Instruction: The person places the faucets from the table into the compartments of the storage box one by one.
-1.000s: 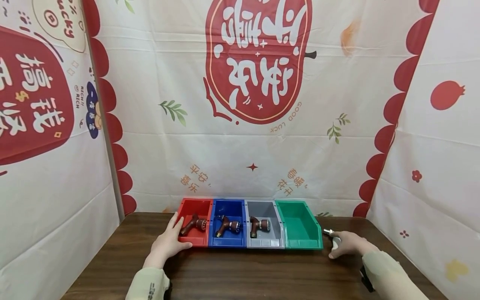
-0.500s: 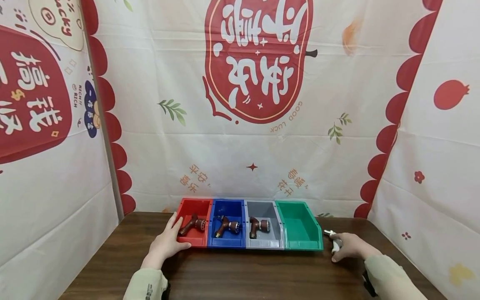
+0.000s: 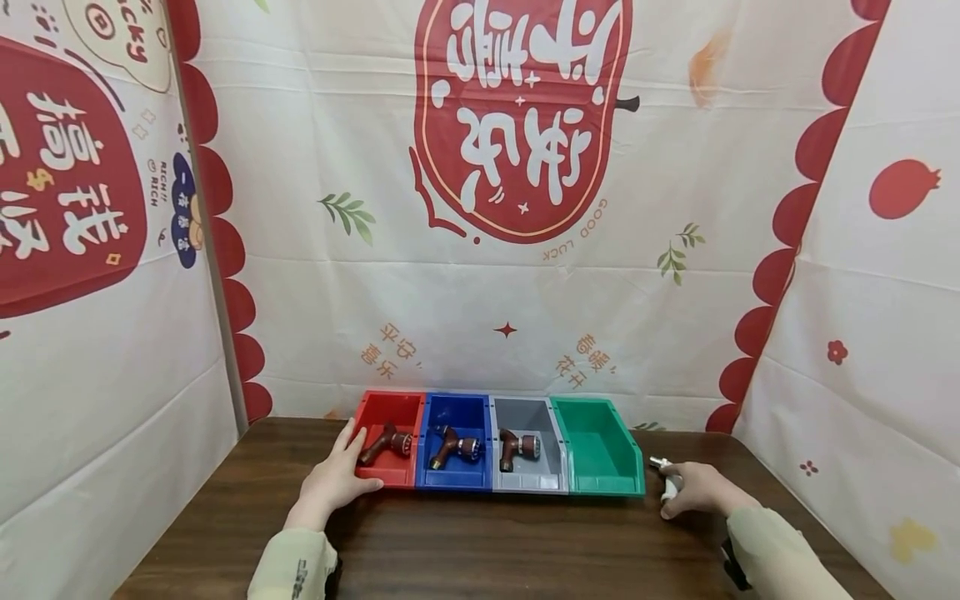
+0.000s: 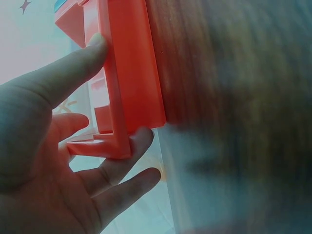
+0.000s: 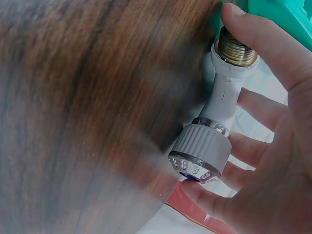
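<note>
Four joined bins stand in a row: red (image 3: 392, 477), blue (image 3: 457, 479), grey (image 3: 531, 482) and green (image 3: 600, 450). My left hand (image 3: 330, 483) grips the red bin's left front corner, thumb on the front rim and fingers along the side. Just right of the green bin, my right hand (image 3: 701, 487) holds a white tap (image 5: 223, 100) with brass threads and a ribbed knob. Its thumb lies by the threaded end and a fingertip touches the knob's end. Brown taps lie in the red bin (image 3: 387, 444), blue bin (image 3: 456, 448) and grey bin (image 3: 519, 447).
The bins rest toward the back of a dark wooden table (image 3: 510, 550). A printed white cloth (image 3: 465, 333) hangs close behind them, with more cloth panels at the left and right sides.
</note>
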{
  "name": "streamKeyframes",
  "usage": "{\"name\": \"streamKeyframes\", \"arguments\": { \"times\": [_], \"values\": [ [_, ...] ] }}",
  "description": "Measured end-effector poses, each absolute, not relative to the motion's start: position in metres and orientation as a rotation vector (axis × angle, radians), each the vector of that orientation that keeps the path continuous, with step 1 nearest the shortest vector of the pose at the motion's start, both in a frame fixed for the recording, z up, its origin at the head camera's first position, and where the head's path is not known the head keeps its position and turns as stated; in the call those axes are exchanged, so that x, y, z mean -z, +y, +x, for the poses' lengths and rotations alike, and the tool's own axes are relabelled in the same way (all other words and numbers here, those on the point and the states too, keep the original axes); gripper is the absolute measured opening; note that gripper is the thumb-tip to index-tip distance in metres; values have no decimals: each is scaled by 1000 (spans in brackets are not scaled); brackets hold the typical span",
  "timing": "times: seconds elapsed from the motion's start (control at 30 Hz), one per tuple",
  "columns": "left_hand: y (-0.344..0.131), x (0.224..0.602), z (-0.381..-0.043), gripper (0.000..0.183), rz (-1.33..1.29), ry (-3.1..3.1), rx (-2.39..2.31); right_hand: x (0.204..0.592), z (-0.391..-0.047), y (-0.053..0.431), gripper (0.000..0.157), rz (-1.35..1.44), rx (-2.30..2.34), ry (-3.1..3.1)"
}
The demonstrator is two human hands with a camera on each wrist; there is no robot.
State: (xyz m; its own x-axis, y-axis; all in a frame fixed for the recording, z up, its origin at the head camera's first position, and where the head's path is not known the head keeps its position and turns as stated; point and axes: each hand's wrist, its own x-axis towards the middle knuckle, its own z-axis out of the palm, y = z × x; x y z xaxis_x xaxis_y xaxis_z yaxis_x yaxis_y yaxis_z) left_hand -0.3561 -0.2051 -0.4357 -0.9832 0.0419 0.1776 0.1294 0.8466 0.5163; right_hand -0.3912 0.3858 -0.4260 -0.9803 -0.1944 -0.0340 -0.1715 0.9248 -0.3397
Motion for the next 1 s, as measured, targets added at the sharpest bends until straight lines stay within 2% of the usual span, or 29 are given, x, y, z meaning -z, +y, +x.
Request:
{"name": "streamKeyframes", "arguments": {
  "times": [1.0],
  "values": [
    [-205,436,-356,95,-159,-2848,802,412,-382,392,76,-332,456,3062]
  ]
}}
